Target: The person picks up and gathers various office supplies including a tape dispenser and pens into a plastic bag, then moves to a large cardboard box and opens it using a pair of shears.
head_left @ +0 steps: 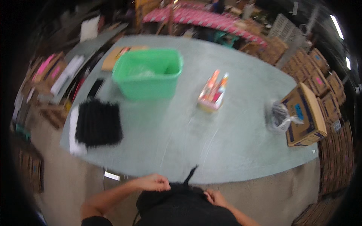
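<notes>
My left hand (155,183) is closed at the edge of the black cloth (177,190) in front of my waist. On the cloth's other side, my right hand (215,197) pinches it with bent fingers. Between them a thin black strap (191,175) sticks up over the near table edge. Blur hides how much cloth each hand holds. A stack of black bristly or fringed pieces (98,123) lies at the left of the grey-green table (181,150). Mid-table stands a small clear container (210,103) with orange and white tubes or packets upright in it.
A green plastic tub (147,86) stands at the back left, beside flat cardboard (109,62). On the right edge are a clear bag of dark items (279,117) and a cardboard box (306,115). Stacked cartons (313,71) rise behind; a pink-covered table (203,16) lies beyond.
</notes>
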The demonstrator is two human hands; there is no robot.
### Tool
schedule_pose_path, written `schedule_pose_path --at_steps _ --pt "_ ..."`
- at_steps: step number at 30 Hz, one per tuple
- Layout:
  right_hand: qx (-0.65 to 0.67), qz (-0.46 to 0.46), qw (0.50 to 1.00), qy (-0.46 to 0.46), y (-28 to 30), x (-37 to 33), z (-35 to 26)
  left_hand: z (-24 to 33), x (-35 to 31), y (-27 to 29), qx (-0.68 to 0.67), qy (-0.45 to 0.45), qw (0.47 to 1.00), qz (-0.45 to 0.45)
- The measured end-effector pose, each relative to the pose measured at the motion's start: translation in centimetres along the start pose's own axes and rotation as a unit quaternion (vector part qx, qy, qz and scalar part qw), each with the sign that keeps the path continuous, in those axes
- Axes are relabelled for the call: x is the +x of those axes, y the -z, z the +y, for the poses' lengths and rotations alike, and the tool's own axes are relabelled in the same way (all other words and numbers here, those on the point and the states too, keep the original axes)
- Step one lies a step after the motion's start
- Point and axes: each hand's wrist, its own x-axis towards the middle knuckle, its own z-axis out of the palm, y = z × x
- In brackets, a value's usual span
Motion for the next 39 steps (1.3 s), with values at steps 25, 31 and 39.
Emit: schedule_pose_path --at_steps 25,31,39 --pt "-0.026 -0.426 0.799 0.423 -18.0 11.5 -5.7 -2.9 -9.9 -4.6 0.109 -0.011 0.973 0.205" --pt "0.01 -0.457 0.745 0.486 -20.0 11.1 -15.9 -9.6 -8.7 -2.7 -0.042 0.109 0.99 0.075" --pt "0.093 -0.108 0.976 0.166 -5.9 2.3 -12.5 -5.6 -6.6 -4.8 0.091 0.019 0.992 0.084"
